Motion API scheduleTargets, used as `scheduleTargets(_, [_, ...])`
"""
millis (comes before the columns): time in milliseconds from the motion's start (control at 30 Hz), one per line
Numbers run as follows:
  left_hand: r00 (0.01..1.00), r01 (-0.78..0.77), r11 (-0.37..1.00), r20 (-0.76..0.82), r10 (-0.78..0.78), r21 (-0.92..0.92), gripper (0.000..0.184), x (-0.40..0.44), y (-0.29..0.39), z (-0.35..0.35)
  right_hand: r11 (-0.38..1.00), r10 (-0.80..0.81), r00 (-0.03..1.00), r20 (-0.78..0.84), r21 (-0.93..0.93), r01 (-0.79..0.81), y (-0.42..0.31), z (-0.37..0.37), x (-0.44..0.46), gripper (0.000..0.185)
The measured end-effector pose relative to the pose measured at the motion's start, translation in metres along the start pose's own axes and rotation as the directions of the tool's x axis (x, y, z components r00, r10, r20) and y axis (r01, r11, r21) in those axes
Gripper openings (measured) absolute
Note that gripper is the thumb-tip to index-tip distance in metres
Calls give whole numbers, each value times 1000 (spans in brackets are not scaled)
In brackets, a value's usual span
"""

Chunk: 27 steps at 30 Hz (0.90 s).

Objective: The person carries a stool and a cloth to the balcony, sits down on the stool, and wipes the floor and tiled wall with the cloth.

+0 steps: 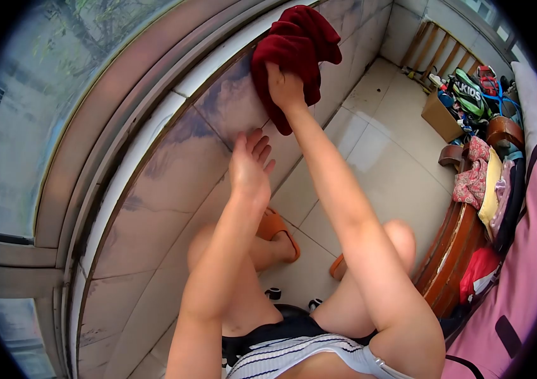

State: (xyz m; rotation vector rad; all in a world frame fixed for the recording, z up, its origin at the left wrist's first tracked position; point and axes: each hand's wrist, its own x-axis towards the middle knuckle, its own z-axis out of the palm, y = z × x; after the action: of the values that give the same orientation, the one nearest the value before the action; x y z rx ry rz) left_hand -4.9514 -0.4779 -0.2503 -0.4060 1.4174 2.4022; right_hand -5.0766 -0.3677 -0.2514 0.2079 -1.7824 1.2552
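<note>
A dark red cloth (300, 47) hangs bunched against the tiled wall (173, 170), just under the window ledge. My right hand (286, 90) is closed on its lower part, and some fingertips are hidden in the folds. Lower and to the left, my left hand (250, 167) is held up beside the wall with its palm showing and fingers apart. Nothing is in it. Whether it touches the tiles I cannot tell.
Along the left runs a window (22, 139) with a white ledge (136, 148). At right stand a cardboard box (440, 118) of mixed items, a brown wooden piece (448, 265) with clothes on it, and a pink cover (508, 290). Orange slippers (274, 226) are on my feet.
</note>
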Motion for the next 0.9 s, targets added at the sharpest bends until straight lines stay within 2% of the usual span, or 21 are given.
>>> scheduleTargets(33, [1000,0,1000,-6,0,5,54,2,0,-2,993,119,993,-8,-22,-119,7,-2,5,40])
scheduleTargets(67, [1000,4,1000,-15,-3,16,54,3,0,-4,965,263,964,-33,34,-261,12,-3,4,44])
scheduleTargets(100, [1000,7,1000,-22,-6,27,55,4,0,-5,964,266,963,-36,38,-265,16,-1,2,44])
scheduleTargets(167, [1000,-2,998,-24,4,58,55,6,-1,-9,852,517,832,-202,216,-477,23,4,-5,47])
scheduleTargets(200, [1000,-13,996,-22,14,83,54,7,-1,-10,804,582,795,-174,269,-530,17,1,-10,49])
scheduleTargets(233, [1000,-15,996,-14,16,88,54,7,-2,-10,807,578,795,-182,271,-525,20,2,-15,49])
scheduleTargets(300, [1000,19,998,2,-19,65,53,7,-1,-8,908,409,897,-168,179,-380,23,7,-22,64])
scheduleTargets(367, [1000,20,999,19,-21,51,53,6,1,-3,934,344,930,-126,144,-326,1,-5,0,64])
scheduleTargets(433, [999,22,1000,28,-22,20,52,4,2,1,961,268,960,-81,87,-262,-4,-17,36,61])
scheduleTargets(500, [998,12,999,58,-14,41,51,-1,3,-1,974,213,973,-87,-60,-218,16,-30,78,49])
scheduleTargets(567, [998,22,999,57,-24,28,51,-5,5,-5,989,84,993,-79,-118,-93,33,-42,106,48])
scheduleTargets(600, [998,31,999,62,-33,25,51,-8,7,-7,989,82,994,-71,-119,-90,27,-40,107,48])
scheduleTargets(633, [998,32,999,61,-33,18,51,-11,9,-7,985,-128,984,-128,-136,110,21,-39,107,43])
scheduleTargets(667, [998,18,1000,64,-18,9,51,-15,11,-6,938,-332,926,-178,-163,305,14,-37,105,38])
scheduleTargets(700, [998,5,1000,67,-5,1,51,-18,13,-5,947,-321,936,-142,-76,313,1,-31,94,30])
scheduleTargets(767, [999,3,1000,53,-2,-11,50,-21,14,-5,977,-211,974,-86,16,213,-28,-16,63,35])
scheduleTargets(833, [999,-5,1000,38,5,-19,50,-24,13,-8,949,-308,948,-84,48,312,-61,1,35,22])
scheduleTargets(900, [997,6,996,-78,-13,-88,48,-26,10,-15,901,-425,905,-15,95,424,-94,8,10,18])
